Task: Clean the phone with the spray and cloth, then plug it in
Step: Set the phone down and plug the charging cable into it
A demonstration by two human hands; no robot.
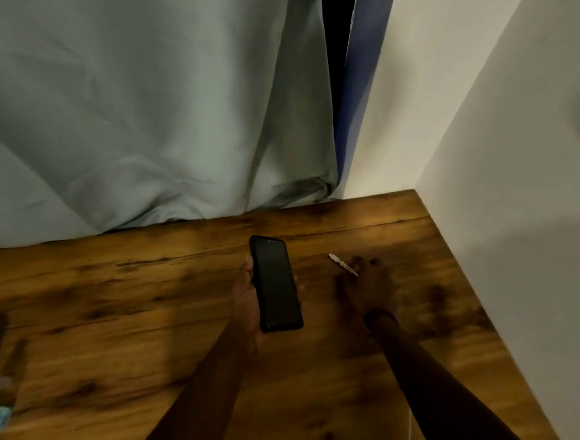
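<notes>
L hand [247, 297] holds the phone [276, 285] from beneath, screen up and dark, fingers wrapped on both long edges, over the wooden worktop [110, 313] approx mid-frame. R hand [368, 287] is blurred, down near the worktop at the white cable end [343, 264]; cannot tell if its grip has closed on it. Pale curtain [146, 89] hangs behind.

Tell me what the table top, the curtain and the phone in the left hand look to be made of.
Table top: wood or wood-look laminate, brown with dark knots and grain streaks, slight sheen.
Curtain: woven cloth, pale grey-green, matte, hanging in soft folds that bunch on the table.
Phone, held in the left hand: glossy dark glass face; matte black rim, probably a plastic or rubber case.
</notes>
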